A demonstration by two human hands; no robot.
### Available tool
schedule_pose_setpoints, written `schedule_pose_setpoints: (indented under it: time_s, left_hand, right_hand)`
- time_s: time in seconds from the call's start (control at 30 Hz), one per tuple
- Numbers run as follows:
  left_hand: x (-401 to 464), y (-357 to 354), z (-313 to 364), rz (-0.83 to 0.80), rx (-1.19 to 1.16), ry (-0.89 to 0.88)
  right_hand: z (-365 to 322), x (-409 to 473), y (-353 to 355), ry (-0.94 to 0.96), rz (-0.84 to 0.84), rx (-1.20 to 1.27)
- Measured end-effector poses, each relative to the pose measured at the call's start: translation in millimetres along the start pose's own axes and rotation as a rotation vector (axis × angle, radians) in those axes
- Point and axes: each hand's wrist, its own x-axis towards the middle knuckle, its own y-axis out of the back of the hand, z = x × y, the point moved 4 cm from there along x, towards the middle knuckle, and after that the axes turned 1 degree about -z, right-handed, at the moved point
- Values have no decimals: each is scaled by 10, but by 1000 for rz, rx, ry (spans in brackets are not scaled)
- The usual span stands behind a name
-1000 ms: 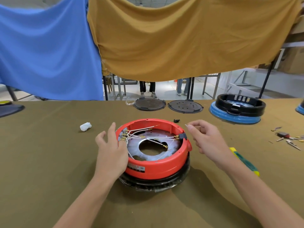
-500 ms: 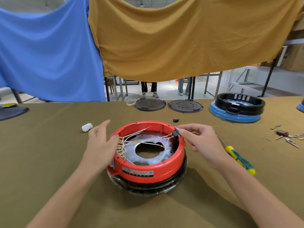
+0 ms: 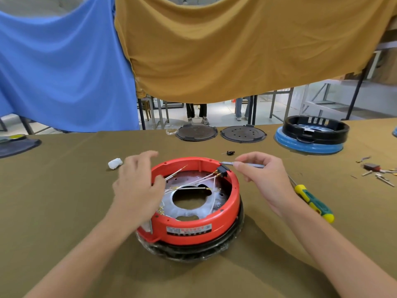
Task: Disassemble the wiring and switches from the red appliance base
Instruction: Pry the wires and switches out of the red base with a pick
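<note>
Since before, right hand (image 3: 261, 177) now pinches a thin tool (image 3: 242, 164) at the switch (image 3: 223, 170); left hand (image 3: 137, 186), fingers relaxed apart, rests on the red base (image 3: 193, 230).

The left hand (image 3: 137, 188) has slid from the outer wall of the red base (image 3: 193, 231) over its rim — onto the white wires (image 3: 193, 181). The right hand (image 3: 266, 179) now pinches a thin grey tool (image 3: 242, 164) at the black switch (image 3: 223, 169).

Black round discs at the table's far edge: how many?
2: left disc and perforated disc, side by side beyond the red base. None seem hidden.
</note>
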Motion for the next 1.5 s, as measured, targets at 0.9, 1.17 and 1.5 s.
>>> schedule_pose_setpoints:
  time_s: [0.9, 1.17, 1.5]
  left_hand:
    - [600, -513, 340, -414, -11, -332]
    - [533, -678, 374, -360, -10, -398]
    - [599, -785, 496, -327, 81, -387]
  right_hand:
    - [-94, -138, -139, 322, 22, -413]
    - [-131, -162, -177, 411, -3, -524]
    - [-137, -158, -218, 478, -18, -660]
